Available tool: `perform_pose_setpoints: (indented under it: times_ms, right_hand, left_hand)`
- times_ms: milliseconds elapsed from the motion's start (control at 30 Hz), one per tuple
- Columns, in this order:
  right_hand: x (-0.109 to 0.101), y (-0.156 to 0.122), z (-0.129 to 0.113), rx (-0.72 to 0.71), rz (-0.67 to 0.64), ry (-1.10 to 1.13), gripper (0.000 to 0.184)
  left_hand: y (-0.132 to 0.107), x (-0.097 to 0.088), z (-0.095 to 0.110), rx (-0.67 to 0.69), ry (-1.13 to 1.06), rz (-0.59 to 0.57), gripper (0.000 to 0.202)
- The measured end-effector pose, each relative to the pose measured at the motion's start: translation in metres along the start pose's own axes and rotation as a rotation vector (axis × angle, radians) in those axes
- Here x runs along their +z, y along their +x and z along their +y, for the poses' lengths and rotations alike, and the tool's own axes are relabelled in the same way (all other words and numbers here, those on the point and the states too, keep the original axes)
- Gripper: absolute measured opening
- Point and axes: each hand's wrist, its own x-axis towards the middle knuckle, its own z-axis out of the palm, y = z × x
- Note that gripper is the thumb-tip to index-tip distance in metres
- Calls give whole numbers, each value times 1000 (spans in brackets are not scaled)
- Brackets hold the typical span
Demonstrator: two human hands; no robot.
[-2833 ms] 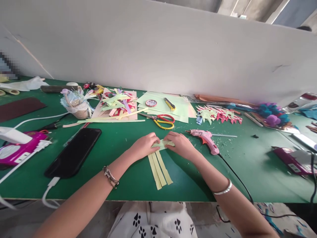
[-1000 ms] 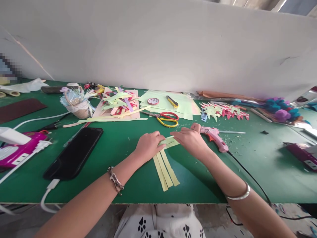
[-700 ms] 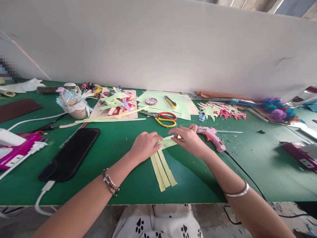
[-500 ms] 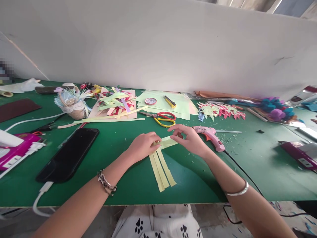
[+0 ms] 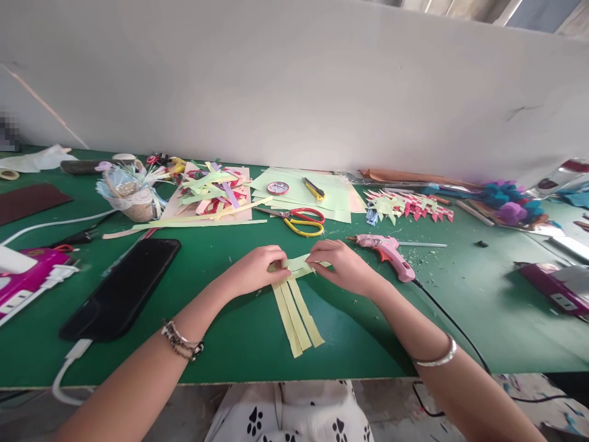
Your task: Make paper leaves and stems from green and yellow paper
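Pale yellow-green paper strips hang down toward the table's front edge, several side by side, joined at the top with strips running crosswise. My left hand pinches the left end of the crossing, thumb and fingers closed on the paper. On the other side my right hand grips the crosswise strips between thumb and fingertips. Part of the crossing is hidden behind my fingers. To the right of my right hand lies a pink glue gun. Scissors with red and yellow handles rest just beyond my hands.
A black phone on a white cable lies left. Behind are paper scraps, green sheets with a tape roll and a cutter, and a small basket. Folded paper pieces and a purple power strip are to the right.
My right hand has moved left and closed its fingers on the crosswise strips. My left hand has shifted slightly left, still on the paper. The view has moved a little.
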Motion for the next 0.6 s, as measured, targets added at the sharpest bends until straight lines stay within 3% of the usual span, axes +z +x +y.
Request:
perform_pose_setpoints:
  times_ms: [100,200,267,333,433,600]
  right_hand:
    - [-21,-8,0,258,103,-192,21]
    - [-46,-26,8,713,138,-472,24]
    - [-57,-40,20,976,11,-484,30]
    - [-59,-53,37,1140,-195,-397,34]
    - [-50,-68,64,1153,-355,-267,38]
    - [-36,-87,84,938,-189,-422,20]
  left_hand:
    - [-3,-1,-2,-26,-39,5,34]
    - [-9,-1,-1,-90,-84,6,36]
    - [-13,-1,0,-119,-104,14,38]
    - [-16,0,2,-133,-111,14,41]
    - [-18,0,3,-117,-112,27,44]
    - [-25,-1,3,-116,-113,34,40]
